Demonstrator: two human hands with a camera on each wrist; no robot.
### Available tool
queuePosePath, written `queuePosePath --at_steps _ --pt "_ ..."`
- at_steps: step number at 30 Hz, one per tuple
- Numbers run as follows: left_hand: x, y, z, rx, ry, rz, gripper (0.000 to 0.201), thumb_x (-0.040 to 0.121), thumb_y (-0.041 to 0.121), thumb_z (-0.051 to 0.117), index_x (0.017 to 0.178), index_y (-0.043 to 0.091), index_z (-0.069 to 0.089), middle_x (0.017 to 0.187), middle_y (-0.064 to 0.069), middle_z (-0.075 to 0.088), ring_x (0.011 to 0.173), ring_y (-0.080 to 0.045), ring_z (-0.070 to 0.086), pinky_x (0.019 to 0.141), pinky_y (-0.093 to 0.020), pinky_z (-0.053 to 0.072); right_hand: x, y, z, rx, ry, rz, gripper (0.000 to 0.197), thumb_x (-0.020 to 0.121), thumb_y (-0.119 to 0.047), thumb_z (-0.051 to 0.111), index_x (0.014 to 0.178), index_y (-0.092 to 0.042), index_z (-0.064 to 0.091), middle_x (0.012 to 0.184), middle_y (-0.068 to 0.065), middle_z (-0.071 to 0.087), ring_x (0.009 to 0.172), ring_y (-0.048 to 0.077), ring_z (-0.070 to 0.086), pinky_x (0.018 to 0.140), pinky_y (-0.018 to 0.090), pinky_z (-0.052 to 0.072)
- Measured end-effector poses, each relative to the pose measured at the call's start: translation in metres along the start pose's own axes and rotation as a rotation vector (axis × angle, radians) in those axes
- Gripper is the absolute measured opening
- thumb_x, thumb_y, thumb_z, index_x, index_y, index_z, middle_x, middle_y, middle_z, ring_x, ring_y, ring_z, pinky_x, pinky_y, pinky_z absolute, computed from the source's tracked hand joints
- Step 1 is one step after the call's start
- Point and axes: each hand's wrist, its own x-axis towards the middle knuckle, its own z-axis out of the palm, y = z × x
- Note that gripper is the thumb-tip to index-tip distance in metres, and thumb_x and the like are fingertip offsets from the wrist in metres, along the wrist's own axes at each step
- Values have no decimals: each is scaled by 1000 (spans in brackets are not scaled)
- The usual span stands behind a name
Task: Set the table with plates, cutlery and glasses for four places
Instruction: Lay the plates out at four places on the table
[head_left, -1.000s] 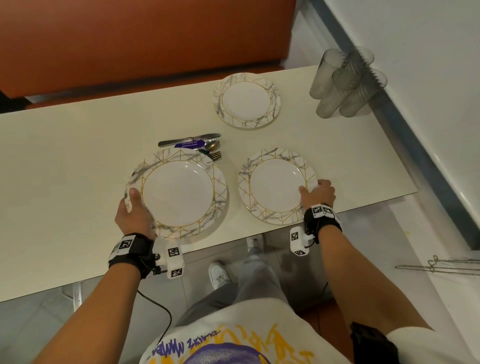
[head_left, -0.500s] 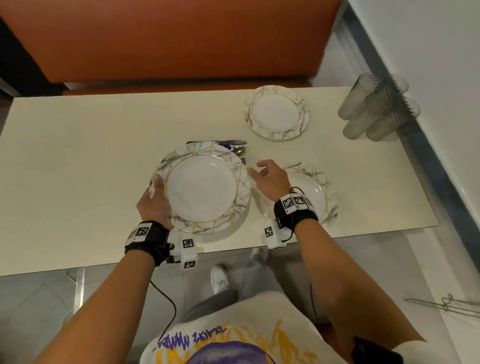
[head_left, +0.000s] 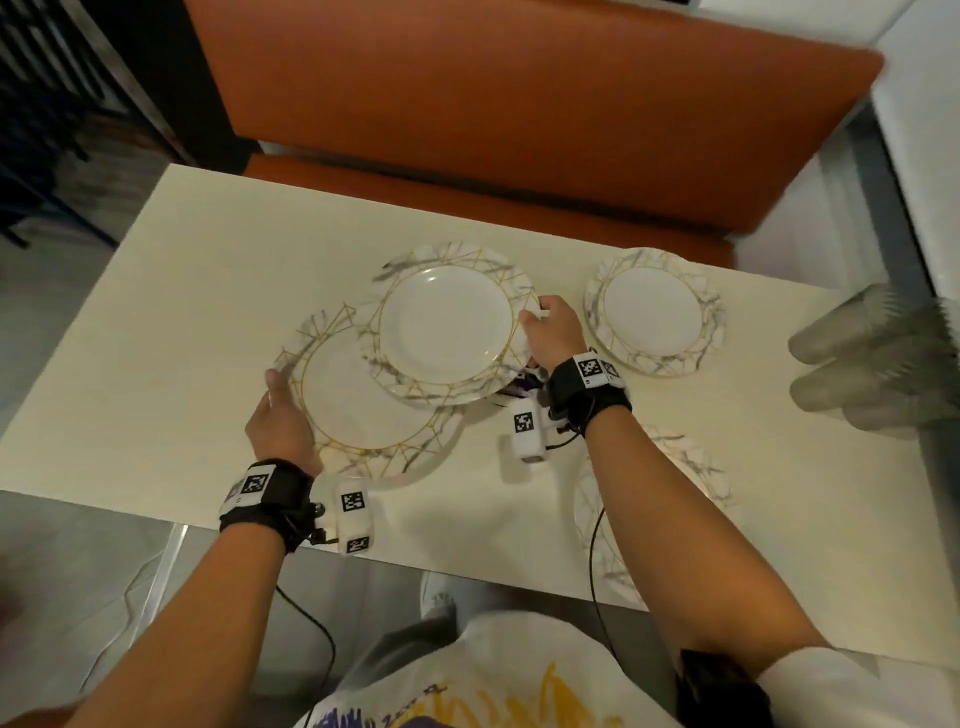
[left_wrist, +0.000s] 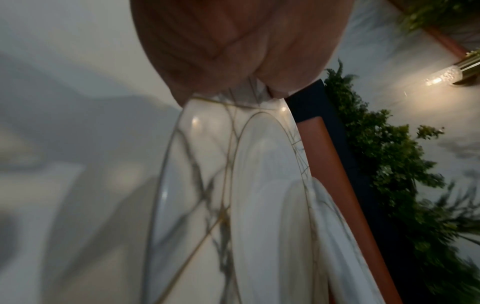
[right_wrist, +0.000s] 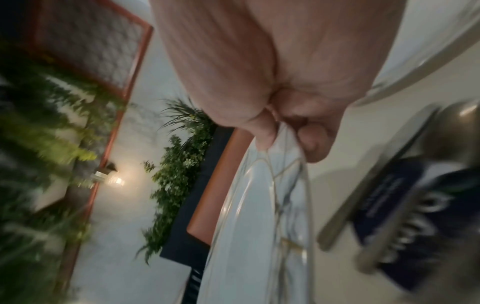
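The right hand (head_left: 553, 332) pinches the top plate (head_left: 447, 332); the left hand (head_left: 278, 421) grips the bottom plate (head_left: 358, 410). Lift slowly, keep it flat.

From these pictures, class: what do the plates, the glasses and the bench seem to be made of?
Plates: likely glazed ceramic; glossy highlights, marble-style veining, gold lines.
Glasses: clear glass or plastic; see-through, but too blurred to tell which.
Bench: orange leather or vinyl, by its smooth padded surface and soft sheen.
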Motion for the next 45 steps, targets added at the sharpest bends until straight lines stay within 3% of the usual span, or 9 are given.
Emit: queuePosePath --at_steps 6,10,13,17,28,35,38,40,45 --pt "31 1 -13 56 187 -40 78 104 64 31 142 0 52 145 -27 54 134 -46 51 112 -55 43 81 -36 19 138 47 155 44 103 -20 46 146 -15 41 129 12 60 43 17 64 42 25 52" --pt "39 0 -16 104 242 -43 75 107 59 27 142 -3 52 145 -30 53 135 -48 48 112 -54 38 113 -40 44 142 -10 234 42 101 -16 45 143 -18 43 127 8 61 52 20 67 64 44 63" --pt "41 0 -15 138 246 -44 73 109 56 25 142 -5 51 143 -33 53 132 -49 48 111 -53 37 124 -38 63 124 -43 258 42 100 -14 44 142 -18 44 126 9 63 45 17 66 51 34 61" --pt "45 8 -13 37 260 -123 70 104 65 30 146 15 56 130 -8 62 115 -31 58 101 -40 48 129 -35 81 67 -82 245 41 100 -14 46 140 -12 47 125 12 65 32 8 60 32 16 41" --pt "38 16 -6 -23 218 -103 61 108 57 31 142 14 58 123 -5 61 110 -24 56 93 -31 45 126 -40 101 -84 -144 183 27 96 -11 55 121 -1 53 112 22 69 40 13 66 30 14 37" --pt "37 12 -5 -137 199 -131 59 106 59 39 139 16 64 123 -1 67 110 -22 61 90 -27 46 122 -49 95 -62 -181 155 40 95 -11 61 131 -11 43 118 17 64 56 21 73 34 14 42" --pt "34 12 -7 -156 187 -119 57 105 59 42 136 17 65 120 0 68 113 -24 63 91 -29 47 119 -53 86 -126 -155 178 48 94 -22 61 135 -10 39 131 17 60 94 30 73 70 29 61" --pt "34 9 -9 -144 178 -120 56 106 58 41 135 17 65 119 -1 67 111 -23 62 87 -28 48 107 -55 80 -198 -137 85 45 94 -22 60 135 -11 44 134 13 57 110 30 64 87 36 56" --pt "44 -6 -12 -57 138 -87 64 104 59 43 137 8 61 132 -20 65 123 -41 61 101 -47 53 44 -47 87 -141 -208 -179 18 97 -20 56 112 -19 66 101 -5 65 88 13 67 58 11 42"
